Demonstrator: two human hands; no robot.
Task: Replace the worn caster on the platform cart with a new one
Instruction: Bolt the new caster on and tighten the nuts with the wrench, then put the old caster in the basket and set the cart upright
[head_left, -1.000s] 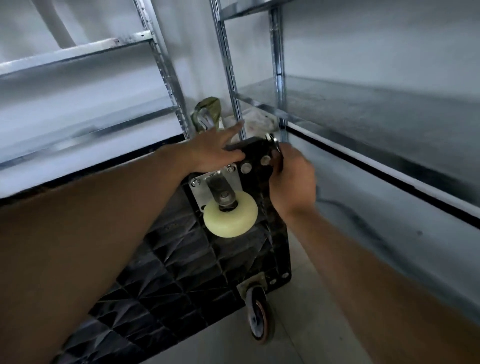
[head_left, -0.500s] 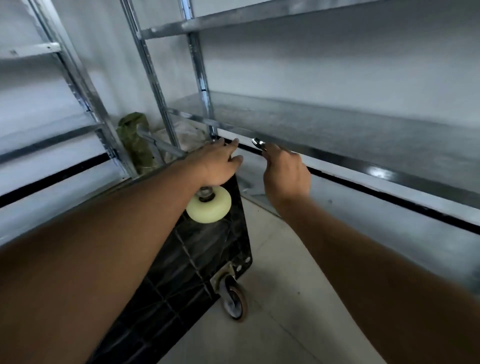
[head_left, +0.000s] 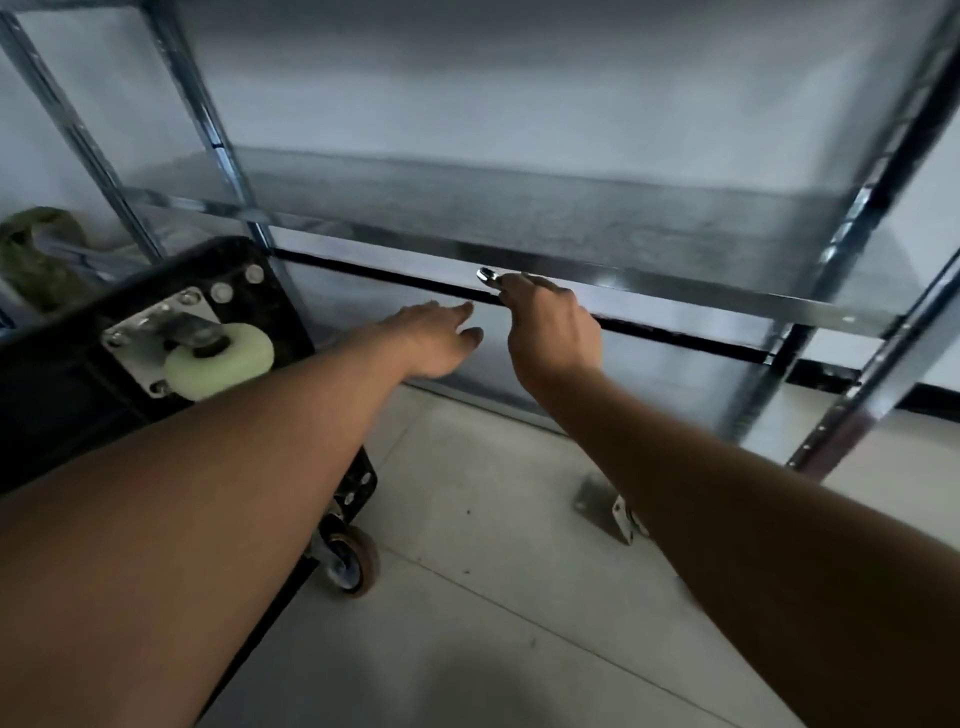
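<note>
Head view: a big metal shelf (head_left: 519, 218) fills the back, with shiny posts on both sides and a flat gray board across the middle. Below it is a pale floor (head_left: 467, 597).

On the left, a black cart (head_left: 57, 374) is tipped up on its side, so its bottom faces out. A cream wheel (head_left: 221, 358) sits on a silver plate that is bolted near the top corner of the cart. Lower down, a brown wheel (head_left: 345, 564) on the cart's bottom corner touches the floor. Behind the cart lies something green (head_left: 36, 249), too blurry to tell what it is.

Two bare arms reach forward. The left hand (head_left: 436, 340) is off the cart, just to the right of it, in the air in front of the shelf. Its fingers are loose and spread and hold nothing. The right hand (head_left: 550, 332) is just beside it, up at the front edge of the shelf board. Its fingers are curled tight around a small shiny tool (head_left: 488, 275), and only the tip sticks out.

A small metal part (head_left: 623, 517) lies on the floor under the right arm, mostly hidden.
</note>
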